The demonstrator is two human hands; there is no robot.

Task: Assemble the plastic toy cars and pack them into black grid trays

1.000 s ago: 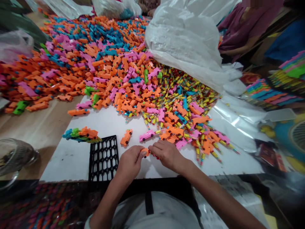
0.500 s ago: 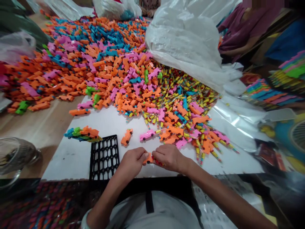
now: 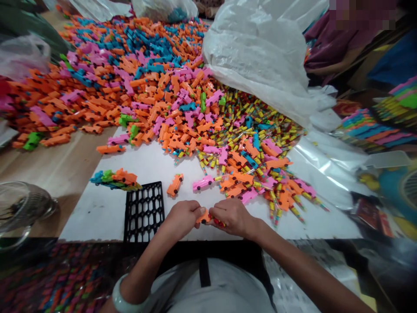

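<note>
Because the toy car (image 3: 203,217) seems light, stiff and slick, my left grip (image 3: 183,218) pinches one end; my right grip (image 3: 235,217) closes around red pieces (image 3: 219,222).

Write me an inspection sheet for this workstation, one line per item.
Surface: white sheet over wooden tabletop
Job's things: orange toy car and red-and-yellow pieces in hand; heaped toy cars; black grid tray
Clutter: large plastic bag, glass mug
Grippers: bare hands; left hand pinches the car, right hand grips the pieces
Cables: nothing seen
Surroundings: person in purple top, far right
</note>
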